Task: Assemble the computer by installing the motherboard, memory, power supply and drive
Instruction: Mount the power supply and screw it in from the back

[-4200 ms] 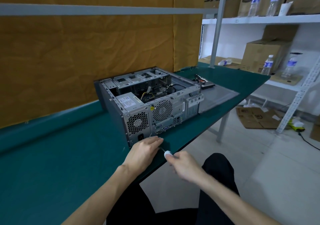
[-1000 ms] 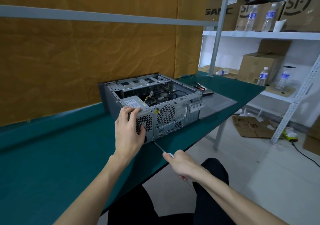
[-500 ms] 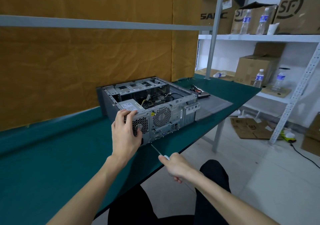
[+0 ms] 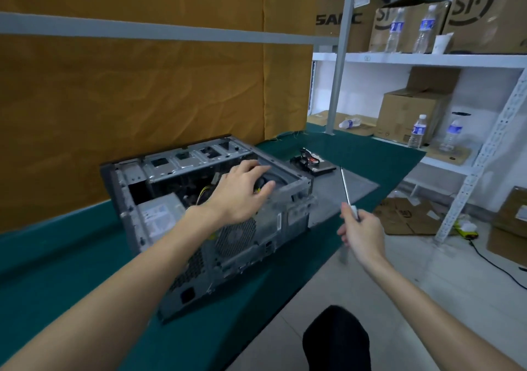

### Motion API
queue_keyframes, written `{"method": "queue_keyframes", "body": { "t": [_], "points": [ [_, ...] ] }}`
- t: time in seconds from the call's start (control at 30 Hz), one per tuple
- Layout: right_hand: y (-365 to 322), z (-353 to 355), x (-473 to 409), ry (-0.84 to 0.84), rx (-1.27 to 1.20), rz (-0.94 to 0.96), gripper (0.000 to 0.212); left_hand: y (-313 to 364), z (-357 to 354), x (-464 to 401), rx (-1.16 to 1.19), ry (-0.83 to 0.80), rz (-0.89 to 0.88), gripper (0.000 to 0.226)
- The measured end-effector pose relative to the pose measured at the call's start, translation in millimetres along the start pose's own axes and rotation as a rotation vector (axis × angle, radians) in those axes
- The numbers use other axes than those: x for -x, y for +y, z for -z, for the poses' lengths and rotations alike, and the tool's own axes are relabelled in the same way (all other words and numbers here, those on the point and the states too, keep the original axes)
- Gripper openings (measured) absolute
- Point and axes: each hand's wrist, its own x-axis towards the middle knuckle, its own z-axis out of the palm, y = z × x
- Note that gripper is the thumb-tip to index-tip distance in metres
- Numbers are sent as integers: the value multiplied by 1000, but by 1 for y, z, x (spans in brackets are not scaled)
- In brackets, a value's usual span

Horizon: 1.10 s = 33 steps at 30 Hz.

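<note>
Steel case: open grey metal computer case [image 4: 211, 228], left hand [image 4: 242, 196] spread flat over it, gripping nothing.
Screwdriver: thin silver-shafted screwdriver [image 4: 346, 191] pinched in right hand [image 4: 362, 231]; tip may scratch or slip.

Dim, motion-blurred, bowed wide-angle edges

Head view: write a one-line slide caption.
Left hand reaches into the open grey metal computer case on the green table while the right hand holds a slim screwdriver.
</note>
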Motion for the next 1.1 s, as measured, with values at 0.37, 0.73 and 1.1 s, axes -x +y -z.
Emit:
{"method": "queue_keyframes", "body": {
  "t": [0.37,0.73,1.1],
  "points": [
    [-14,-106,-190,-364,247,10,31,-62,-39,-113,-30,-39,-34,48],
    [-20,-193,-227,-528,492,136,25,-68,-42,-110,7,4,-13,47],
    [-33,-211,-247,-604,466,250,15,-67,-40,-111,-38,-2,-21,46]
  ]
}}
